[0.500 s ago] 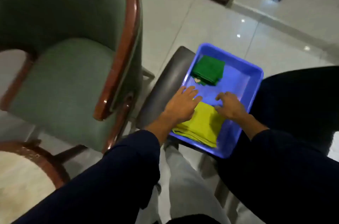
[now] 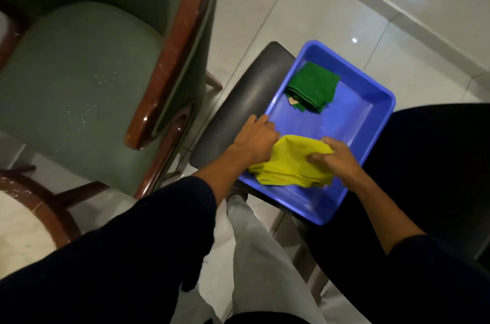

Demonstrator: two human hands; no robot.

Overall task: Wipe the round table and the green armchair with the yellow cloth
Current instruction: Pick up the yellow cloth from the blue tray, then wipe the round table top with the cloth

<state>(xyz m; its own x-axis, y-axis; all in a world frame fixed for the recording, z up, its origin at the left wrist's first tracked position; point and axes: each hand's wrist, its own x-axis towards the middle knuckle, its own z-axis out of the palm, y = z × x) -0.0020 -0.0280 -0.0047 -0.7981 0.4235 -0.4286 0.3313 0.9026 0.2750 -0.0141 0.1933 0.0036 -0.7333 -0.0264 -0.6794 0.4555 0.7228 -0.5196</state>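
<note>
step: cloth pickup | left hand (image 2: 256, 140) and right hand (image 2: 335, 158): both clamped on folded yellow fabric cloth (image 2: 289, 164), bunching it for lift | location: near end of blue rectangular plastic tray (image 2: 371, 122) | wiping: not yet begun

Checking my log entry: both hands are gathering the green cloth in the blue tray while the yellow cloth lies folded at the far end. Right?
Colours swapped. In the head view both the left hand and the right hand gather the yellow cloth in the blue tray; the green cloth lies folded at the far end.
</note>
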